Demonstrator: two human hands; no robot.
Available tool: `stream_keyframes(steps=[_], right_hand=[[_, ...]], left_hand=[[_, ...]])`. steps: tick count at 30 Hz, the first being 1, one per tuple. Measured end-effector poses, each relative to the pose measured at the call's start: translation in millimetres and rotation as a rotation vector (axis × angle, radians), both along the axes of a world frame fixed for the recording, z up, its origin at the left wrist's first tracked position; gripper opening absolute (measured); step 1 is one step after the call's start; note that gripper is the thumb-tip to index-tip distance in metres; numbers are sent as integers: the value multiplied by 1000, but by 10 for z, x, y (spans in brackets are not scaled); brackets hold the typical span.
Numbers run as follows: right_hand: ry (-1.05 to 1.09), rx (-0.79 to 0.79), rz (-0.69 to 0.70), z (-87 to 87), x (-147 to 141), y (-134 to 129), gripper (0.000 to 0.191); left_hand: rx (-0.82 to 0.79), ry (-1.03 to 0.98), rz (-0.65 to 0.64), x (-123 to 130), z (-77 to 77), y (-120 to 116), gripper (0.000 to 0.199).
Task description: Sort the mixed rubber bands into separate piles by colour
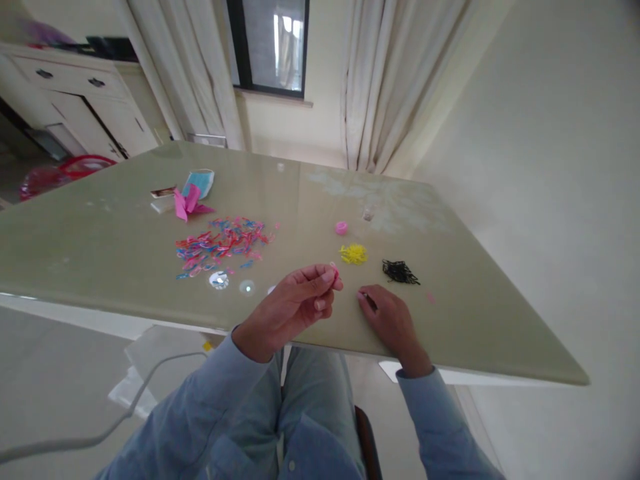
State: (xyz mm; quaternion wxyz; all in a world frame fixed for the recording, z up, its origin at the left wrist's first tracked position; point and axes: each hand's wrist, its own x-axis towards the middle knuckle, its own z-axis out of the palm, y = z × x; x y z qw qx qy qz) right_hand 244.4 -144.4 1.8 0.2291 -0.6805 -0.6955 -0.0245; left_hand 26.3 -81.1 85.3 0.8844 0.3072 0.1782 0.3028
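We hold a small pink piece (pixel 335 273) in our left hand (pixel 305 297), thumb and forefinger closed on it above the tabletop (pixel 300 200). Our right hand (pixel 393 320) rests at the near edge, fingers curled; whether they grip anything, we cannot tell. The two hands are apart. Clock positions are read from between them. At 12 o'clock, we see a yellow pile (pixel 353 254) with a pink round object (pixel 341 228) just beyond it. At 2 o'clock, a black pile (pixel 400 271) of small slender pieces. Toward 10 o'clock, a loose mixed pile (pixel 225 243) of pink, red and blue pieces; farther out in that direction, a pink folded item (pixel 189 202) touches a light-blue face mask (pixel 200 181). At 3 o'clock, a faint pink patch (pixel 431 297), too blurred to identify.
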Motion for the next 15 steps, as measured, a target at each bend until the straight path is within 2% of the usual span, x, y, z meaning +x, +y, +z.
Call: stream_keyframes(steps=[4,7,11,15], right_hand=[[-10,-29,-4,17,-13,-9,22],[-34,-56,-18,25,-24,-13,17],[-56,-86,-48,13,-29,-4,16],[-73,-144,-94,-27,-21,9,19]], left_hand=[[28,35,-2,163,50,8,21],[139,59,6,377,71,54,22],[437,178,31,855,43,158,26],[837,384,47,1431,-61,247,21]])
